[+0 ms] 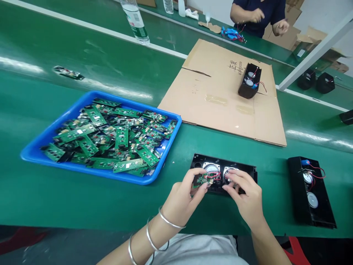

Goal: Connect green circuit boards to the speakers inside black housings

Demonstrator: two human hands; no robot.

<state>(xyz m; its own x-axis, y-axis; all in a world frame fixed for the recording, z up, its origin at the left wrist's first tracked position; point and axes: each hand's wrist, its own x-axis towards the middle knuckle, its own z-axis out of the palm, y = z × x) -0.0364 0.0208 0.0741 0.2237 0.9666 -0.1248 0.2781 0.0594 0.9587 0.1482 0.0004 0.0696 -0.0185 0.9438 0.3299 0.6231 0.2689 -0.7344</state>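
Note:
A small green circuit board (202, 180) is held between the thumb and fingers of my left hand (186, 193), over the left part of a black speaker housing (251, 170). Red wires (216, 174) run from the board across the two round speakers in that housing. My right hand (246, 195) is at the right speaker (226, 173), thumb and fingertips drawn together in a pinch near the wires. Whatever lies between those fingertips is too small to make out. The housing rests on the green table (110, 206), its open side up.
A blue tray (149, 179) of circuit boards is at left. Another speaker housing (299, 195) stands at right, and one (246, 88) sits on the cardboard sheet (220, 106). One board (68, 73) and a bottle (136, 24) lie beyond. Across the table is a person (259, 16).

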